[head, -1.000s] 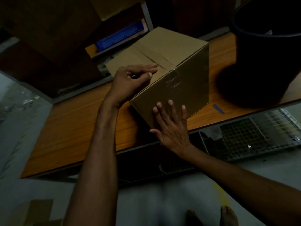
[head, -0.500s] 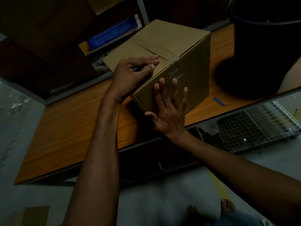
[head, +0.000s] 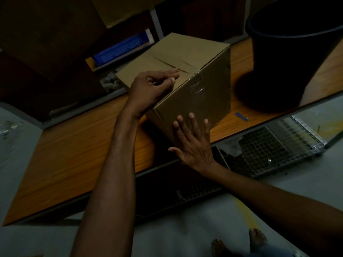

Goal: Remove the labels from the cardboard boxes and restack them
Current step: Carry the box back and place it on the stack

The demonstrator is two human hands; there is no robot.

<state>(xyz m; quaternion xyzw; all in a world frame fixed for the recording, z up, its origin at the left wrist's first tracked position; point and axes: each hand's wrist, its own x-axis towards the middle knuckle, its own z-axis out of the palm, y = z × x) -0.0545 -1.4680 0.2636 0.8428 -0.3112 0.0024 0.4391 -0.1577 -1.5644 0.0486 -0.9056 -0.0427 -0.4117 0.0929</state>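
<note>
The cardboard box (head: 187, 58) is seen standing on the wooden table top (head: 74, 154), near its front edge and roughly at mid-length, with one corner turned toward the viewer. Its top flaps are closed, and clear tape (head: 197, 86) is run over the seam and down the near side face. The left hand (head: 151, 88) is rested on the top face beside the seam, its fingers curled and the thumb tip brought against the forefinger; whether a tape end is pinched between them cannot be made out. The right hand (head: 193, 145) is laid flat against the lower part of the near side face, fingers straight and spread. The room is dimly lit, and a pale floor (head: 185, 229) is visible below the table. A large black bucket (head: 289, 52) is stood on the table to the right of the box, apart from it, its top cut off by the frame. A small blue strip (head: 241, 116) is found on the table between them. Behind the box a blue ribbed tray (head: 120, 51) is partly hidden in shadow. A wire mesh rack (head: 278, 149) is placed below the table's front edge, on the right. Bare feet (head: 258, 238) are cut off at the bottom of the frame.
</note>
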